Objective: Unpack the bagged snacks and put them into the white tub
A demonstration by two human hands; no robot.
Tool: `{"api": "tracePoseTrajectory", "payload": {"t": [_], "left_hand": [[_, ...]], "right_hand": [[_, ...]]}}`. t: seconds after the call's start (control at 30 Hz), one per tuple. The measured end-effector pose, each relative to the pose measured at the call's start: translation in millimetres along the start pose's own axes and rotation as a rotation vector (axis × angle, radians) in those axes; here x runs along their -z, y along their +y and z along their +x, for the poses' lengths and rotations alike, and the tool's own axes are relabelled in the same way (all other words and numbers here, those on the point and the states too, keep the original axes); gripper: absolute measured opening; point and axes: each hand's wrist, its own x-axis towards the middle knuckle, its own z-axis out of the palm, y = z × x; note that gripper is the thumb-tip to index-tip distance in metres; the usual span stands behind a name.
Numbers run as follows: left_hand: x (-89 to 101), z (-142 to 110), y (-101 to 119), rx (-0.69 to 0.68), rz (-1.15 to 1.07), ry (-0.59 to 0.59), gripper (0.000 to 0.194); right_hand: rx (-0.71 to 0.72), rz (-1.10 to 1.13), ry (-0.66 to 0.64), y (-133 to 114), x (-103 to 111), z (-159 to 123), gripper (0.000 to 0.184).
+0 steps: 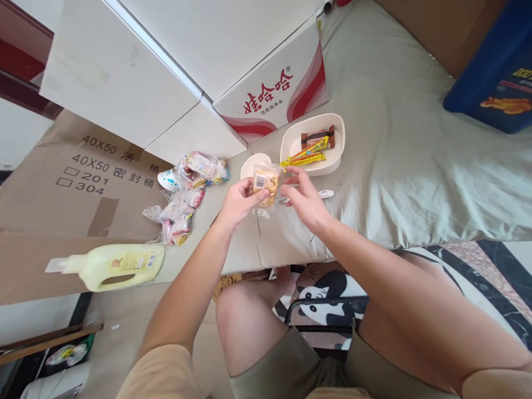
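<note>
1. While the left hand (239, 205) has its grip clamped on one clear-wrapped snack packet (266, 185), barcode showing, the right hand (307, 202) is at the packet's right side, its thumb and fingers apart; whether a fingertip touches the wrapper, I cannot tell.
2. That packet is above the front part of the worktop (390, 166), before one pale dish (249, 166) that it partly hides.
3. One white tool (327, 194) lies just right of the hands, partly covered by the right one; its kind is hard to make out.
4. One cream tray (338, 155) behind the right hand holds one brown packet (322, 137) and what look like two slim yellow packets (307, 160), overlapping.
5. To the left are a heap of plastic-wrapped packets (178, 210), too tangled to count, and one pale yellow bottle (133, 266) on its side.
6. Farther out: one red-and-white carton (272, 105), white cabinet panels (178, 55), a printed cardboard box (100, 205), and one blue container (499, 83) cut off at right.
7. Wrinkled grey-green cloth covers the worktop; below shows a panda print (324, 299), partly hidden by the legs.
</note>
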Motion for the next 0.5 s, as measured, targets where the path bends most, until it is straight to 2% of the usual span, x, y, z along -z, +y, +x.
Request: {"api": "tracePoseTrajectory", "payload": {"t": [0.07,0.13,0.2,0.27,0.33,0.4,0.5], "left_hand": [[-3.9,3.4,2.0,-0.037,0.057,-0.109,0.041],[-5.9,8.4,2.9,-0.040,0.066,-0.141,0.040],[-4.0,17.0,1.9,-0.050,0.033,-0.016,0.036],[1.9,28.0,-0.7,-0.079,-0.021,0.159,0.031],[9.7,37.7,-3.8,-0.121,-0.061,0.283,0.027],[16.4,42.3,-6.2,-0.149,-0.091,0.335,0.027],[21.5,39.0,-8.2,-0.159,-0.155,0.332,0.038]], "right_hand": [[0.024,0.091,-0.117,-3.1,0.7,-1.0,0.057],[0.001,0.148,-0.125,-4.8,2.0,-1.6,0.059],[-0.052,0.173,-0.049,-6.5,4.9,-0.1,0.054],[-0.085,0.173,0.076,-9.3,9.6,4.6,0.045],[-0.087,0.167,0.211,-12.2,15.8,13.1,0.038],[-0.062,0.175,0.310,-13.8,22.9,24.7,0.036],[0.077,0.168,0.348,-11.5,34.3,41.8,0.043]]}}
